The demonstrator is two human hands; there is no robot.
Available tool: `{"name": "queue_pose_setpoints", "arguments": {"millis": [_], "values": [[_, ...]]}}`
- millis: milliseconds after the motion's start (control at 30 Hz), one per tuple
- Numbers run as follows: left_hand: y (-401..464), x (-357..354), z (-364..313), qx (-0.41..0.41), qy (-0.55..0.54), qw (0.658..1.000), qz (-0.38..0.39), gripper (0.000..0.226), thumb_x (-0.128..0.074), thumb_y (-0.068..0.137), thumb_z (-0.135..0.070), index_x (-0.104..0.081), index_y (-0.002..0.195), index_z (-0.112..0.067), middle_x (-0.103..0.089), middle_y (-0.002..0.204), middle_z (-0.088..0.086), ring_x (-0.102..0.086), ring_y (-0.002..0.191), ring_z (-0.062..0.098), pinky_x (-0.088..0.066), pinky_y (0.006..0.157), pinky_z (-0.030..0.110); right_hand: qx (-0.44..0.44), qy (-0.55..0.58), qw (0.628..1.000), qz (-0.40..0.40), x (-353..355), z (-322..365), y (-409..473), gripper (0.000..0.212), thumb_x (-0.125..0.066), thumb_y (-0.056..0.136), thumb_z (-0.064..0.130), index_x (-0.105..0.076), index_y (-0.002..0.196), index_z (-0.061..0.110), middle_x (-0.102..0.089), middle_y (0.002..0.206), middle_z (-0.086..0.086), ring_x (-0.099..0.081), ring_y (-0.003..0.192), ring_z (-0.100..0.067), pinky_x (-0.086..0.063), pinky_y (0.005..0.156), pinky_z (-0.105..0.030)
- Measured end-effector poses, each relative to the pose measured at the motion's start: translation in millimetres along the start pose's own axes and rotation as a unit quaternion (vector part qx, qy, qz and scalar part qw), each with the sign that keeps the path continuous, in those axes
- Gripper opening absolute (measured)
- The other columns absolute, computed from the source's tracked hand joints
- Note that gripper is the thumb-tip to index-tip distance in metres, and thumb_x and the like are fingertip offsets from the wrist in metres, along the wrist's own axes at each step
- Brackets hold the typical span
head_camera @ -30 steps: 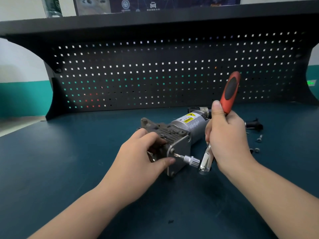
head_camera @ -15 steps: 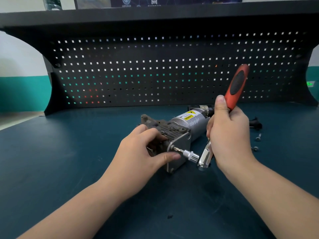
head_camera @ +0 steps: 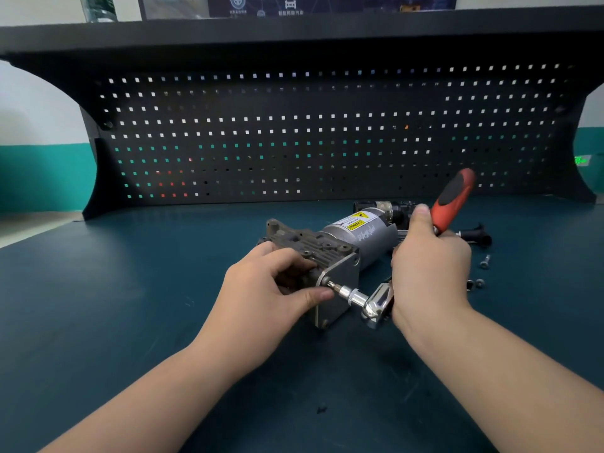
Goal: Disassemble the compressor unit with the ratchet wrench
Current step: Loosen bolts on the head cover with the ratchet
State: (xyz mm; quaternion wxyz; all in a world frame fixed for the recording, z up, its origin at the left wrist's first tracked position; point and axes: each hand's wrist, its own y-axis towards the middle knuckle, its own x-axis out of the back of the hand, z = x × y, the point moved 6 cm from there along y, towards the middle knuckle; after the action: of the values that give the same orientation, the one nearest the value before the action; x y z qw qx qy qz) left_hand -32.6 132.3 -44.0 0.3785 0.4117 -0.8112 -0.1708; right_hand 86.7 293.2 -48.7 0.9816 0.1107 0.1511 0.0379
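Dark teal bench (head_camera: 98, 305), black pegboard (head_camera: 327, 132) behind. Left hand (head_camera: 264, 289) fingers curl over the compressor unit (head_camera: 343, 253) lying mid-bench, thumb by the bit. Right hand (head_camera: 428, 266) clenches the ratchet wrench (head_camera: 452, 194), its bit in the end plate. Loose screws (head_camera: 483, 261) lie to the right.

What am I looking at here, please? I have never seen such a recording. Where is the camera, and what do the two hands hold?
There is no machine, only a person working. The camera sits on the person's head and looks down at a dark green workbench. The left hand grips the compressor unit, which lies on its side. The right hand holds the ratchet wrench by its red handle; its bit meets a bolt on the end plate. Loose screws lie to the right.
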Motion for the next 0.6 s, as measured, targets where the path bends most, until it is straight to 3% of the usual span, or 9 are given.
{"name": "queue_pose_setpoints", "arguments": {"millis": [100,267,367,433,500,567,600], "values": [[-2,1,-1,0.002,0.000,1.000,0.012,0.024,-0.084,0.063,-0.028,-0.067,0.080,-0.032,-0.057,0.083,-0.011,-0.058,0.071,0.002,-0.047,0.067,0.012,0.024,-0.021,0.999,-0.008,2,6,-3,0.039,-0.044,0.097,0.046,-0.044,0.068,0.020,-0.051,0.063,0.002,-0.050,0.061,-0.022,-0.037,0.064,-0.034],[-2,0,-2,0.010,0.000,1.000,0.024,0.025,-0.083,0.065,-0.024,-0.066,0.080,-0.033,-0.055,0.085,-0.015,-0.059,0.073,0.003,-0.050,0.072,0.021,0.105,-0.051,0.993,-0.003,-2,26,-12,0.039,-0.044,0.096,0.048,-0.042,0.067,0.022,-0.046,0.055,0.007,-0.043,0.048,-0.010,-0.031,0.053,-0.029],[-3,-1,-2,0.011,-0.003,1.000,0.026,0.024,-0.083,0.066,-0.026,-0.065,0.081,-0.034,-0.053,0.085,-0.017,-0.060,0.073,0.002,-0.051,0.074,0.025,0.096,-0.045,0.994,0.003,-2,25,-12,0.039,-0.045,0.096,0.047,-0.042,0.067,0.021,-0.050,0.059,0.003,-0.047,0.054,-0.016,-0.035,0.059,-0.031],[-3,-1,-3,0.010,0.001,1.000,0.018,0.025,-0.083,0.066,-0.026,-0.065,0.080,-0.035,-0.053,0.085,-0.016,-0.059,0.073,0.002,-0.051,0.074,0.025,0.040,-0.043,0.998,-0.014,1,12,-8,0.037,-0.046,0.095,0.046,-0.045,0.068,0.021,-0.053,0.064,0.001,-0.049,0.060,-0.020,-0.038,0.064,-0.032],[-4,-1,-4,0.012,0.004,1.000,0.013,0.025,-0.083,0.066,-0.025,-0.064,0.079,-0.034,-0.053,0.085,-0.016,-0.058,0.073,0.002,-0.050,0.074,0.024,-0.097,-0.002,0.995,-0.028,6,-17,-3,0.030,-0.046,0.096,0.040,-0.048,0.072,0.021,-0.054,0.074,0.000,-0.048,0.063,-0.019,-0.037,0.066,-0.031],[-4,-2,-6,0.014,0.015,1.000,0.014,0.024,-0.083,0.067,-0.025,-0.064,0.080,-0.033,-0.053,0.085,-0.015,-0.058,0.073,0.002,-0.050,0.074,0.025,-0.213,0.063,0.975,0.006,2,-38,-7,0.019,-0.041,0.100,0.029,-0.057,0.095,0.020,-0.051,0.092,-0.003,-0.044,0.065,-0.016,-0.038,0.062,-0.027],[-4,-2,-7,0.017,0.021,0.999,0.018,0.023,-0.082,0.067,-0.025,-0.065,0.081,-0.032,-0.054,0.085,-0.014,-0.058,0.074,0.002,-0.050,0.075,0.025,-0.218,0.054,0.974,0.017,1,-42,-7,0.021,-0.040,0.101,0.025,-0.058,0.109,0.017,-0.050,0.099,-0.006,-0.044,0.066,-0.016,-0.040,0.062,-0.028]]}}
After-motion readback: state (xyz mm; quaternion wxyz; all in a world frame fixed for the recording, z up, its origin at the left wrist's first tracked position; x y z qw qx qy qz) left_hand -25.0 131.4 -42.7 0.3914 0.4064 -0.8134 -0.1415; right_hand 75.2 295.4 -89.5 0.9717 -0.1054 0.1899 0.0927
